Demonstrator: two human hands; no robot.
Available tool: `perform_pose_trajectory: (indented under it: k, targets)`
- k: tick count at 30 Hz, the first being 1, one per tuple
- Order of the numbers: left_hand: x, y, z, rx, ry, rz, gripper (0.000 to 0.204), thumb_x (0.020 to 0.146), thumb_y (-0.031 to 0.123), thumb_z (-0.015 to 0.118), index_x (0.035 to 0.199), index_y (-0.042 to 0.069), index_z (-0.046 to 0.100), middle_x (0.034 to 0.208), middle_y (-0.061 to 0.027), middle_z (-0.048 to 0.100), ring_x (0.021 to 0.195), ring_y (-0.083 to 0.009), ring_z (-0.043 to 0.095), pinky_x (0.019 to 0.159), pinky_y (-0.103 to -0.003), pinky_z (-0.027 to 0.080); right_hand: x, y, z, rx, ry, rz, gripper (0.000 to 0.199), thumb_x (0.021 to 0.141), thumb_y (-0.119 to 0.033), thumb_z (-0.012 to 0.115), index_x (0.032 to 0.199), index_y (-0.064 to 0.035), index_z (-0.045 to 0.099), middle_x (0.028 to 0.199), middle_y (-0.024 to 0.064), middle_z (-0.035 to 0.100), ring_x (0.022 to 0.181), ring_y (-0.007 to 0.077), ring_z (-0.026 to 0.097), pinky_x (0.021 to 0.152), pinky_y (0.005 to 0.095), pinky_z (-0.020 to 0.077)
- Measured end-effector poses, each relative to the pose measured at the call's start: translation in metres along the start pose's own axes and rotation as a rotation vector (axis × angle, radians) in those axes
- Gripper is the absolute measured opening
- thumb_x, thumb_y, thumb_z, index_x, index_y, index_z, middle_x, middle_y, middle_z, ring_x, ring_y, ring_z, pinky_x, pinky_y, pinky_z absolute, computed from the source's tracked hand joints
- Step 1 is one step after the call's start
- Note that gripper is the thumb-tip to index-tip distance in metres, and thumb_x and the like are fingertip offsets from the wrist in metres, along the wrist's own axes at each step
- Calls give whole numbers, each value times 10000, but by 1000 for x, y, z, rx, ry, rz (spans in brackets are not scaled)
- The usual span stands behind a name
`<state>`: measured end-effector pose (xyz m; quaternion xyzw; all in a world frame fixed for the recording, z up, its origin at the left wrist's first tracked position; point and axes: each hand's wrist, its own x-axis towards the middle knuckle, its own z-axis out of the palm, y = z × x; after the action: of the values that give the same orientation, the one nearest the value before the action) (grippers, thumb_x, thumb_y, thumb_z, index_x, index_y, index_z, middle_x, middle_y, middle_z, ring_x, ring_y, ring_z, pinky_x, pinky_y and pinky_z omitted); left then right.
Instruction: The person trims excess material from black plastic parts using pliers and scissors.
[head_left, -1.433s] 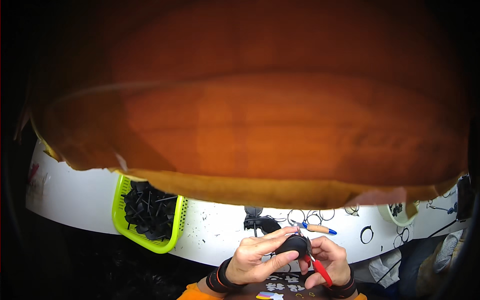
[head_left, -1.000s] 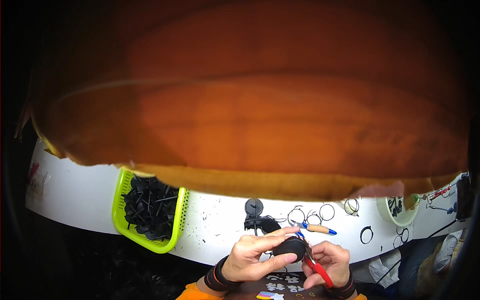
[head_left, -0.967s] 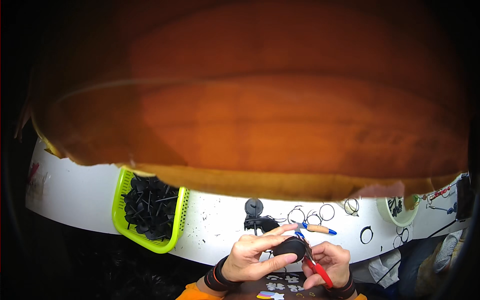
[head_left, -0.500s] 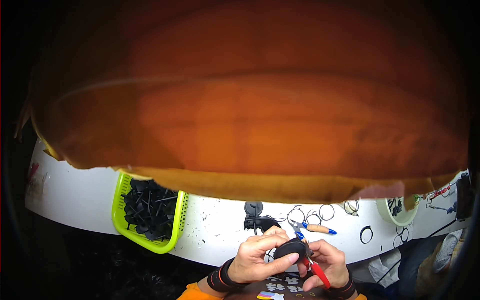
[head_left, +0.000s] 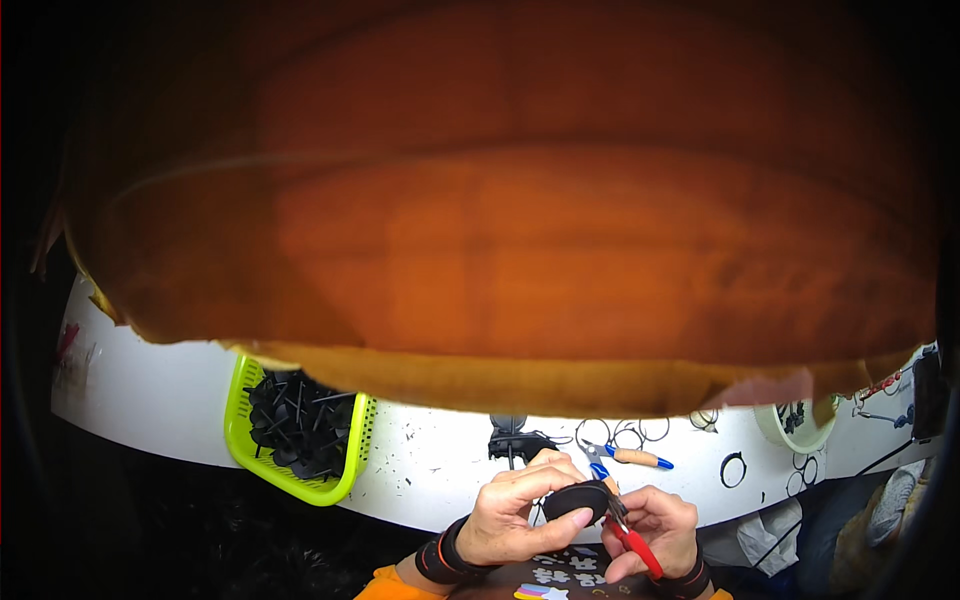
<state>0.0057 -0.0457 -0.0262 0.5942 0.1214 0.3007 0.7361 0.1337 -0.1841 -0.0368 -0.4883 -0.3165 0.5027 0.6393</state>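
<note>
two hands | left hand (head_left: 515,510) clasps black oval part (head_left: 577,499) | right hand (head_left: 655,527) grips red-handled pliers (head_left: 628,529) against it

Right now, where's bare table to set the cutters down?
Bare white table lies between the green basket and the black part; more at the far left, beyond the basket. Crowded on the right: rings, blue pliers, white bowl. Both hands block the near edge.
</note>
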Motion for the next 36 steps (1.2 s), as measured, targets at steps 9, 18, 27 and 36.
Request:
perform_pose_trajectory:
  k: [9,18,27,36]
  targets:
    - [2,-2,2,42,-4,62,102,726,-14,641,807,-33,583,743,-71,587,693,-158,494,740,-301,360,-4,-1,0,-72,35,1,574,557,-203,829,915,106,503,658,80,566,588,101,529,517,223,437]
    - [0,0,-2,61,-124,1,134,722,-13,646,836,-55,587,750,-76,588,682,-176,478,748,-328,360,3,-4,-1,-86,-72,-20,658,542,-232,831,997,86,477,717,77,579,642,111,553,570,227,455]
    - [2,3,-2,34,-25,12,89,705,-25,650,771,-19,590,721,-70,590,678,-157,510,745,-306,362,-2,-2,-2,-91,-18,14,603,546,-222,833,935,102,506,679,81,577,590,97,540,502,206,426]
    - [2,-1,-2,59,-39,28,102,694,-24,662,765,-32,590,729,-67,582,687,-172,467,723,-313,360,-3,3,-2,-79,-16,27,618,539,-229,835,946,95,501,661,72,570,587,94,536,523,214,433]
